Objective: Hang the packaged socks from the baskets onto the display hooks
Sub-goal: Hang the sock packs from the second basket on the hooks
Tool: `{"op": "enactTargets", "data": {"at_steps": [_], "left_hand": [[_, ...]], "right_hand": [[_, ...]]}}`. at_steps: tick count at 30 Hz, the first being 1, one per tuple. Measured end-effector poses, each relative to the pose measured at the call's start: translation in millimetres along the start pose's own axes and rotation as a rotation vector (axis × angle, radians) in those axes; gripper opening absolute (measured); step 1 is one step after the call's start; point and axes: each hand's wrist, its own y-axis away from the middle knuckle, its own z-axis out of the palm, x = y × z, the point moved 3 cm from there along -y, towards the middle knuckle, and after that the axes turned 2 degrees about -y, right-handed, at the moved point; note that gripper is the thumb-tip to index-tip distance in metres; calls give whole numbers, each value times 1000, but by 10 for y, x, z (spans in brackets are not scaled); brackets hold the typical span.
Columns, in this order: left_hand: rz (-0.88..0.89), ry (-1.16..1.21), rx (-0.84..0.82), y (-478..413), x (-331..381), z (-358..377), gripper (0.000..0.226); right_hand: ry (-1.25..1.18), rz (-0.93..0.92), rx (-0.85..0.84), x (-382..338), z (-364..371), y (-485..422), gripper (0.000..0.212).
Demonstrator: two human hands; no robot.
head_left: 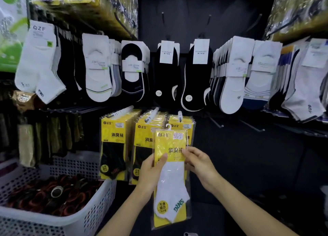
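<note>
**Current state.** One sock pack (171,179) is held upright in front of the lower row of the display. It is off the basket (95,207) and not yet on a hook.

**Grip.**
- The left hand (150,171) grips the left edge of the pack. The thumb lies across the front of the yellow card and the fingers are curled behind it.
- The right hand (199,164) pinches the right edge at about the same height, with the fingers (188,151) on the front film.
- Both hands grip at mid-height. In this judgement, that keeps the pack flat and facing outward and leaves its top free.

**Orientation.** The small white hanger (168,127) at the top of the pack points upward. It sits just below and slightly left of the tip of the nearest display hook (179,115). The pack appears to be held this way so that the hanger can be lifted and slid over that tip.

**Placement logic.**
- The hung packs (113,134) on the three lower hooks carry the same yellow card, so like goods are grouped.
- The held pack shows a white sock, while the front packs on the two left hooks show dark ones.
- Bare hooks (216,123) stand to the right. Which hook is intended cannot be told.

**Stock.** The basket at lower left holds dark and red items, too blurred to identify.
</note>
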Motion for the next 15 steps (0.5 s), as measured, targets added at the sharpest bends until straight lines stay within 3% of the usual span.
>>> {"op": "enactTargets", "data": {"at_steps": [3, 6, 9, 15], "left_hand": [[11, 45, 7, 0, 33, 74, 20], [17, 5, -36, 8, 49, 125, 35], [7, -22, -64, 9, 22, 176, 48], [-2, -10, 0, -112, -2, 187, 51]], "right_hand": [[-44, -78, 144, -51, -123, 32, 19], [-108, -127, 272, -66, -272, 66, 15], [-113, -144, 319, -90, -325, 54, 10], [-65, -150, 327, -143, -196, -136, 4]]}}
